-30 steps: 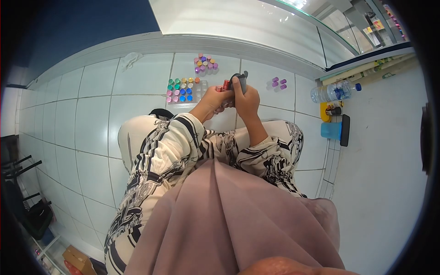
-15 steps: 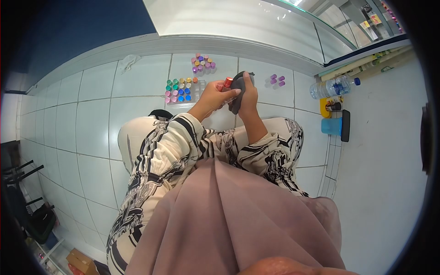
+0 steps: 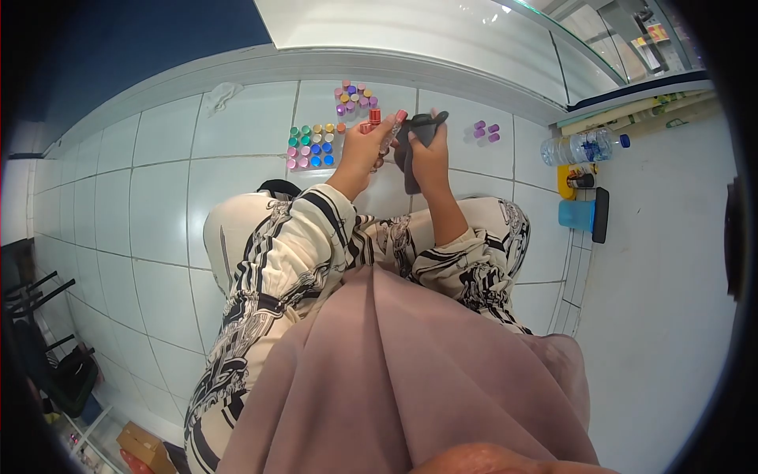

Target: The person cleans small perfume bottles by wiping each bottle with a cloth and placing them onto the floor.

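My left hand (image 3: 365, 150) is closed around several small clear bottles with red caps (image 3: 375, 116). One of them, with a pinkish-red cap (image 3: 401, 116), tilts toward the cloth. Bunched in my closed right hand (image 3: 430, 156) is a dark grey cloth (image 3: 412, 178), which hangs below the fingers. Just left of my left hand, a clear tray (image 3: 303, 169) on the floor holds rows of bottles with green, gold, pink and blue caps. Beyond it stands a cluster of bottles with mixed caps (image 3: 355, 99). Several purple-capped bottles (image 3: 486, 132) stand right of my right hand.
A water bottle (image 3: 584, 148) lies at the right, near a yellow object (image 3: 565, 182) and a blue container with a black part (image 3: 578, 214). A crumpled white piece (image 3: 223, 96) is on the tiles at the upper left. A glass display case (image 3: 442, 35) borders the floor ahead.
The cloth has moved away from the red-capped bottles and now hangs loosely from my right hand. One bottle in my left hand has tilted outward to the right.
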### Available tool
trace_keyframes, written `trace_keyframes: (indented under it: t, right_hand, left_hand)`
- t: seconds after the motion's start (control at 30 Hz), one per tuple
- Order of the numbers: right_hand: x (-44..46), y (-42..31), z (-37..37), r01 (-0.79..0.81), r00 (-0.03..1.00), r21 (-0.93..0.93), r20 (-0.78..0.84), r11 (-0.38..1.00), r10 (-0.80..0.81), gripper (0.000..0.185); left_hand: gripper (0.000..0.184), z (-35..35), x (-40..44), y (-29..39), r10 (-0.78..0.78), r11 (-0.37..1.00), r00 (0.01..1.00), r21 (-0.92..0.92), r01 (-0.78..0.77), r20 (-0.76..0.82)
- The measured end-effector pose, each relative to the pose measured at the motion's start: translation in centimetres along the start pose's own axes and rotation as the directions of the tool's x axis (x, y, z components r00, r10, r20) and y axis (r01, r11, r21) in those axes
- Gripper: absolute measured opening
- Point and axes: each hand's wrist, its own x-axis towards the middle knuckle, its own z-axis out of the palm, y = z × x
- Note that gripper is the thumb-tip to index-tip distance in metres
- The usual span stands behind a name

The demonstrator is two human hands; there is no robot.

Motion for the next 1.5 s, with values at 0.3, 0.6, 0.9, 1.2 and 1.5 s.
trace_keyframes:
  t: [0.3, 0.6, 0.9, 1.2, 1.5]
  right_hand:
    - [0.2, -3.2, -1.5, -0.293, 0.947, 0.273, 0.217, 0.916, 0.238, 0.029]
    - [0.3, -2.2, -1.4, -0.378, 0.91, 0.361, 0.315, 0.853, 0.27, 0.029]
    - [1.1, -0.9, -0.8, -0.38, 0.925, 0.507, 0.223, 0.773, 0.308, 0.024]
    - [1.0, 0.5, 0.3, -0.397, 0.918, 0.449, 0.203, 0.801, 0.341, 0.026]
    - [0.9, 2.2, 2.3, -0.141, 0.97, 0.164, 0.222, 0.976, 0.103, 0.031]
  left_hand:
    - [0.033, 0.8, -1.2, 0.2, 0.021, 0.995, 0.996, 0.095, -0.028, 0.082]
    - [0.032, 0.8, -0.9, 0.3, 0.131, 0.97, 0.986, 0.193, -0.149, 0.1]
    - [0.034, -1.8, 1.9, 0.7, 0.477, 0.719, 0.875, 0.608, -0.336, -0.081]
    - [0.027, -3.8, -0.1, 5.0, 0.123, 0.925, 0.989, -0.352, -0.143, -0.08]
    - [0.049, -4.8, -6.1, 10.0, 0.37, 0.881, 0.929, -0.305, -0.361, -0.03]
